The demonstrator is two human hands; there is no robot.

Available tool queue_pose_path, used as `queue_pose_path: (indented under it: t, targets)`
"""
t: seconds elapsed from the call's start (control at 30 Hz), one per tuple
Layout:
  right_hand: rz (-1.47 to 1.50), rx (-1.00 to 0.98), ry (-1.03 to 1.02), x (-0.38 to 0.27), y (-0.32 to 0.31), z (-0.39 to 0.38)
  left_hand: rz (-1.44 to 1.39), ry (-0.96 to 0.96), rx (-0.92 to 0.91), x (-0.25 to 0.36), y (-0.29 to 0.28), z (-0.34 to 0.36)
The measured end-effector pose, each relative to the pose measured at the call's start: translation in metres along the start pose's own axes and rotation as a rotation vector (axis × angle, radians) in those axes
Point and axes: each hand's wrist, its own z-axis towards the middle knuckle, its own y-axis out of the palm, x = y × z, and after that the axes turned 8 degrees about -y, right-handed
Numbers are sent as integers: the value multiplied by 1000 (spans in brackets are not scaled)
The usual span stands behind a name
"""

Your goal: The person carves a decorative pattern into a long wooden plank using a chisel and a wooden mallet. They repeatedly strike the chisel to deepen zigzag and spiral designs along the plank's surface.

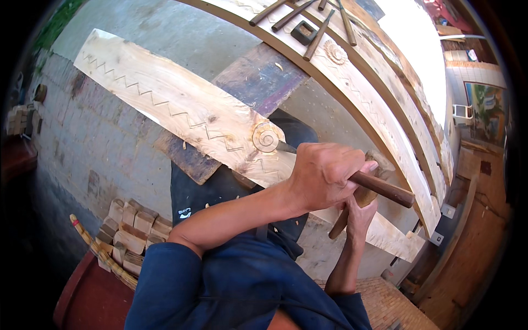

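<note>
My left hand (327, 170) is closed around the dark wooden handle of a carving chisel (388, 190). Its metal blade meets the edge of a spiral carved in a long pale wooden board (192, 115), which lies slantwise across my lap. A zigzag line is cut along that board. Beneath the chisel handle, my right hand (360, 217) grips a wooden mallet (339, 224); its head is partly hidden behind my left hand and the chisel.
Several more chisels (319, 36) and a small dark block-shaped tool (303, 33) rest on long curved boards (396, 132) at the upper right. Stacked wood blocks (132, 231) stand at the lower left beside a red surface (99, 294). A dark plank (253, 77) supports the carved board.
</note>
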Motion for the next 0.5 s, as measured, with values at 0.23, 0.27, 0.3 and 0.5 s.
queue_pose_path:
  t: [0.23,0.27,0.3,0.5]
  targets:
    - [65,350,-633,-101,-95,35,23,-85,6,1,-1,10]
    - [182,347,-684,-114,-106,39,25,-91,-1,1,-2,11]
    - [301,343,-733,-126,-114,42,25,-92,4,0,-2,11]
    - [380,396,-936,-165,-121,49,21,-104,25,0,-4,10]
